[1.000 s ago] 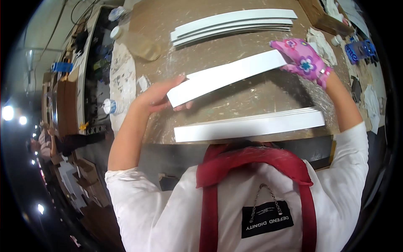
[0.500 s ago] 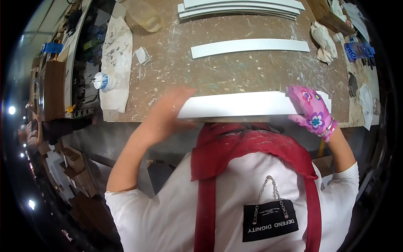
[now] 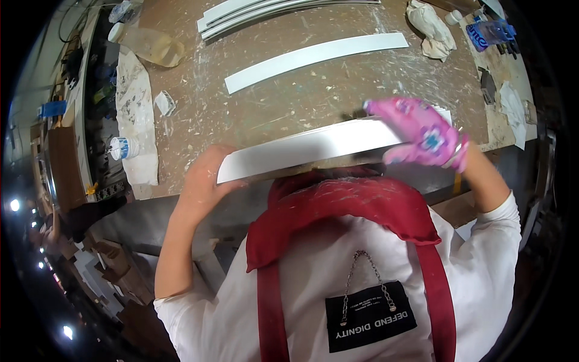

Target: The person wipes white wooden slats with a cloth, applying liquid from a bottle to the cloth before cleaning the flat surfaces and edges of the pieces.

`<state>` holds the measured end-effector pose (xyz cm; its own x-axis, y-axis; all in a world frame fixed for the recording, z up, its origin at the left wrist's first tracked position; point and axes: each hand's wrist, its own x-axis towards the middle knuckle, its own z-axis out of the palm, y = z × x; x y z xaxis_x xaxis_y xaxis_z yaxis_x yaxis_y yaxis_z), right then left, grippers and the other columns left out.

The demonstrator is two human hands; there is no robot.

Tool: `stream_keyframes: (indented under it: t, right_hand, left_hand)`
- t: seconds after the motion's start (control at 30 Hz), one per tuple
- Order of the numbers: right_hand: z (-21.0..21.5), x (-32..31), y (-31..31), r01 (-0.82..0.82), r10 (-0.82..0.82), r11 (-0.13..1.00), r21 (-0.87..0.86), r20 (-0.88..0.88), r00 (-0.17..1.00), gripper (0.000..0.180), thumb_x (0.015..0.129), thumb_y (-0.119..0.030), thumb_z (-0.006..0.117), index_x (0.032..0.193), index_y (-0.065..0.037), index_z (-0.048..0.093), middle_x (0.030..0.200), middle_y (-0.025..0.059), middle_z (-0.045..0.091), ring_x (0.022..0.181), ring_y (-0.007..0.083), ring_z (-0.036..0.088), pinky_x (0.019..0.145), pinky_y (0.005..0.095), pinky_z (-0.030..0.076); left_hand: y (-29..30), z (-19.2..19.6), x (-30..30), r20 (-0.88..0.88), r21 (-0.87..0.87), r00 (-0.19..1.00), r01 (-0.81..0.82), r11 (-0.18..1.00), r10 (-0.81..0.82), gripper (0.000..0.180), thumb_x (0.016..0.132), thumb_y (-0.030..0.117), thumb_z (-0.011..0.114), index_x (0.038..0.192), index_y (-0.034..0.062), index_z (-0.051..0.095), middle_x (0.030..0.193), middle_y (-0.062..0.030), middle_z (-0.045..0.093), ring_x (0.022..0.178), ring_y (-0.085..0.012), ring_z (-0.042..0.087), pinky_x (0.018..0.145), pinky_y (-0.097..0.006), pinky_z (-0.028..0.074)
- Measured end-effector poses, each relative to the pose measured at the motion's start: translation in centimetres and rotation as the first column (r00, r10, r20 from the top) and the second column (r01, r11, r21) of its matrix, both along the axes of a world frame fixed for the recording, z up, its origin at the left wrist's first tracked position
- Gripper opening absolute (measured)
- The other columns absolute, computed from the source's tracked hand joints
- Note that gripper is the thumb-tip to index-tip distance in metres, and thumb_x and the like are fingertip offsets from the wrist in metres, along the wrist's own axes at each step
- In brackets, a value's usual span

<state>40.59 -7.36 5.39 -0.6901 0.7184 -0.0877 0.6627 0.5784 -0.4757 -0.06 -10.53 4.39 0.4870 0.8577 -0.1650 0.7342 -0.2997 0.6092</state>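
Holding a long white strip (image 3: 313,151) flat-ish along the near edge of the workbench (image 3: 289,102), right up against the chest. Bare left hand (image 3: 208,178) wrapped around the left end of that strip, fingers curled under the corner, thumb side pressed on the edge. Right hand (image 3: 425,133), in a pink flowered glove, clamped down over the strip's right end, fingers spread across the top. Strip tilted a little, left end lower and closer, right end further up the bench. Just behind it, lying loose on the bench, a second white strip (image 3: 316,60), same sort of shape, well apart from both hands. Further back, near the far edge, a stack of more white strips (image 3: 265,12), slightly fanned. Off to the left, a white cloth or paper sheet (image 3: 136,102) draped down the bench side, with a small white bottle with a blue label (image 3: 123,148) lying on it and a small white scrap (image 3: 164,102) beside. Up in the far left corner, a clear yellowish plastic jug (image 3: 151,48) tipped on its side. On the right, a crumpled rag (image 3: 431,24) and some blue packaging (image 3: 488,33) near the bench corner. Bench top brown and smeared all over with white paint or filler. Red apron straps (image 3: 338,217) over a white shirt down below.
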Motion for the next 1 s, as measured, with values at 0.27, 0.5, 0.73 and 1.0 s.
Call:
stream_keyframes:
  t: [0.27, 0.5, 0.73, 1.0]
  right_hand:
    - [-11.7, 21.6, 18.2, 0.543, -0.554, 0.736, 0.404, -0.102, 0.826, 0.065, 0.086, -0.037, 0.063, 0.139, -0.007, 0.039, 0.140, 0.0136, 0.044, 0.125, 0.0286, 0.047, 0.100, 0.0407, 0.044]
    - [-14.8, 21.5, 17.6, 0.500, -0.642, 0.667, 0.553, 0.086, 0.761, 0.056, 0.086, -0.035, 0.062, 0.132, -0.007, 0.047, 0.129, 0.0119, 0.053, 0.115, 0.0261, 0.054, 0.094, 0.0396, 0.048]
    - [5.5, -0.3, 5.7, 0.190, -0.208, 0.978, -0.087, -0.328, 0.921, 0.047, 0.083, -0.033, 0.062, 0.121, -0.005, 0.058, 0.118, 0.0097, 0.060, 0.108, 0.0213, 0.057, 0.094, 0.0363, 0.047]
    - [2.0, -4.5, -2.1, -0.148, 0.120, 0.956, 0.255, 0.122, 0.985, 0.042, 0.086, -0.016, 0.055, 0.127, -0.011, 0.053, 0.114, 0.0076, 0.061, 0.104, 0.0174, 0.059, 0.087, 0.0318, 0.050]
  left_hand:
    - [0.2, 2.2, 2.1, -0.307, 0.121, 0.948, 0.123, 0.985, -0.081, 0.088, 0.063, 0.040, 0.077, 0.135, 0.0047, 0.041, 0.133, -0.0174, 0.047, 0.124, -0.0369, 0.042, 0.098, -0.043, 0.038]
    - [0.4, 0.1, 6.4, -0.291, 0.220, 0.941, 0.242, 0.945, -0.173, 0.077, 0.067, 0.045, 0.072, 0.127, 0.0046, 0.047, 0.120, -0.0162, 0.055, 0.107, -0.0357, 0.053, 0.087, -0.042, 0.044]
    - [0.3, -2.3, 6.2, -0.156, 0.235, 0.983, 0.134, 0.963, -0.099, 0.044, 0.070, 0.028, 0.075, 0.105, 0.0079, 0.056, 0.090, -0.0119, 0.062, 0.081, -0.0333, 0.060, 0.070, -0.041, 0.048]
    - [0.0, -3.1, 5.9, -0.128, 0.327, 0.989, 0.116, 0.938, -0.078, 0.043, 0.072, 0.036, 0.074, 0.100, 0.0063, 0.059, 0.087, -0.0117, 0.064, 0.080, -0.0321, 0.062, 0.070, -0.041, 0.049]
